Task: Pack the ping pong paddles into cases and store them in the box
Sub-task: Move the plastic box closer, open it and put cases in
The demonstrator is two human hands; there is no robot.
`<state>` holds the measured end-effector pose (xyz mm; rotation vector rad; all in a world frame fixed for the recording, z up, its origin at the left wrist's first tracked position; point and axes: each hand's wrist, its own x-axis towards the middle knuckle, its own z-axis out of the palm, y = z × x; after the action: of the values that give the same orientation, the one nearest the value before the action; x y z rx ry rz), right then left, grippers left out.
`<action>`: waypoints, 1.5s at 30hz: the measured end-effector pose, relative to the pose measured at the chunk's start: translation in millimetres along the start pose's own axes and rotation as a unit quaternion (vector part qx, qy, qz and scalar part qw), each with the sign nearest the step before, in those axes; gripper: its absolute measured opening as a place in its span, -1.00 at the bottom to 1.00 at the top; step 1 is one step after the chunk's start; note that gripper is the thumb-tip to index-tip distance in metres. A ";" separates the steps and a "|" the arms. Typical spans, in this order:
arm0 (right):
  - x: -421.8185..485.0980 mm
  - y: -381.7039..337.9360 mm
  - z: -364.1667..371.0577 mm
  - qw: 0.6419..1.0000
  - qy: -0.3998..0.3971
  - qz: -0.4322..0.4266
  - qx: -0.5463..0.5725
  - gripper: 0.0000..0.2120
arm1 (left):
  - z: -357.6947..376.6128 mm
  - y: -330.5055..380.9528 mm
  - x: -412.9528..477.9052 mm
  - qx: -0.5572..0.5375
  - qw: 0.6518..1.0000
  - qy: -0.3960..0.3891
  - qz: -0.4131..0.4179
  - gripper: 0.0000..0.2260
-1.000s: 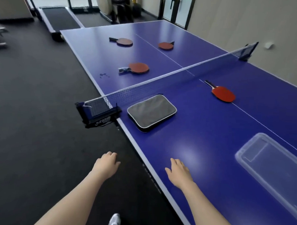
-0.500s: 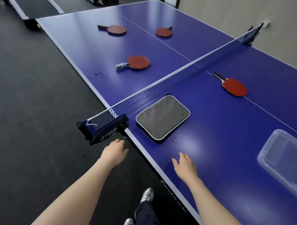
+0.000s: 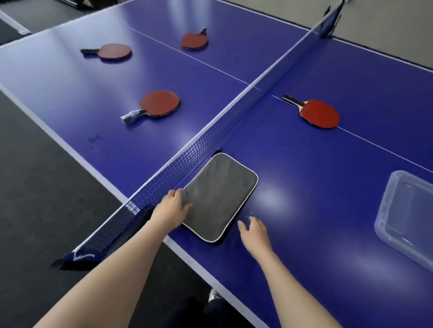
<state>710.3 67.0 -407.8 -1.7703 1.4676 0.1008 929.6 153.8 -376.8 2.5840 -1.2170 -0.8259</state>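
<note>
Case (image 3: 219, 196) lies flat by the net (image 3: 206, 138); left hand (image 3: 171, 209) rests loose-fingered on its corner, likely steadying it for opening; right hand (image 3: 254, 231) hovers empty, relaxed, just beside.

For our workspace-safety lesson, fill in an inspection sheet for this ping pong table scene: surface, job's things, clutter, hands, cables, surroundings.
Surface: blue ping pong table, black mesh net across it.
Job's things: grey padded case with white piping, flat beside the net; three red paddles beyond the net, a fourth red paddle on the near side; clear plastic box at right, looks empty.
Clutter: small dark marks on the far half.
Hands: left hand on the case's near corner, grip unclear; right hand open, beside the case.
Cables: nothing seen.
Surroundings: dark floor, beige wall.
</note>
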 end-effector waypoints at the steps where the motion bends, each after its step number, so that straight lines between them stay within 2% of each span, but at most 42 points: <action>1: 3.4 -1.0 1.1 1.000 0.002 0.009 0.019 -0.46 | -1.2 1.8 8.9 0.001 1.000 -0.009 -0.001 -0.44; 4: 16.5 -8.8 3.1 0.996 0.012 0.037 0.076 -0.45 | -3.8 8.7 37.8 -0.009 0.999 -0.037 -0.011 -0.38; 12: 35.6 -34.2 16.6 0.980 0.028 0.109 0.165 -0.44 | 6.4 22.3 91.7 -0.027 0.996 -0.075 -0.032 -0.41; 20: 47.9 -55.1 26.4 0.941 0.056 0.199 0.269 -0.39 | 12.5 18.4 113.9 -0.050 0.993 -0.100 -0.044 -0.40; 25: 52.3 -58.2 25.0 0.931 0.083 0.228 0.272 -0.32 | 13.1 20.9 116.7 -0.107 0.986 -0.117 -0.051 -0.36; 31: 46.3 -59.9 17.8 0.914 0.133 0.222 0.314 -0.26 | 7.0 31.2 115.2 -0.172 0.973 -0.139 -0.062 -0.34; 35: 29.3 -52.7 14.7 0.894 0.152 0.230 0.354 -0.20 | 2.6 44.0 111.3 -0.221 0.959 -0.173 -0.026 -0.35; 39: 9.3 -42.1 4.6 0.868 0.223 0.236 0.375 -0.18 | 2.7 68.7 103.6 -0.247 0.946 -0.209 0.019 -0.36; 45: -30.6 -15.7 -21.4 0.837 0.322 0.242 0.370 -0.26 | 17.1 116.9 76.2 -0.258 0.930 -0.251 0.079 -0.45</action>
<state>704.9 77.6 -369.1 -0.7802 2.0275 -0.7817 882.2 21.5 -378.9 1.8848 -1.0974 -1.5855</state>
